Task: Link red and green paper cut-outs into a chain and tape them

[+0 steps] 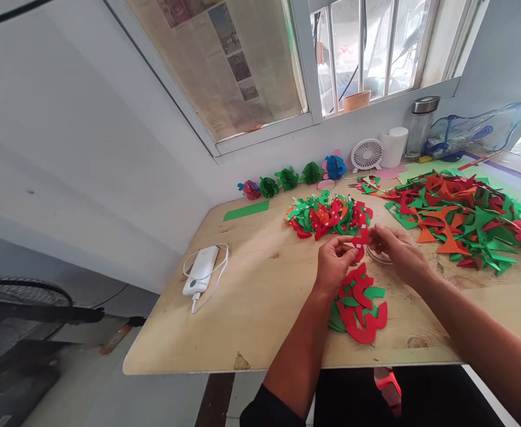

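Note:
My left hand [333,264] pinches a small red paper cutout [362,236] with several little white squares on it. Close by its right edge is my right hand [396,249], thumb and fingers pressed together; whatever they hold is too small to make out. Beneath the right hand a ring-shaped roll [380,257] partly shows on the table. Nearer me, between my forearms, lies a loose pile of red and green curved paper cutouts [362,323]. Just beyond my hands is a heap of red, green and orange cutouts [318,216], many with white squares.
A large heap of paper scraps [474,219] covers the table's right side. Along the wall stand honeycomb paper figures [287,178], a small white fan [367,155], a white roll [394,146] and a glass bottle [419,130]. A white power bank [201,270] with cable lies left.

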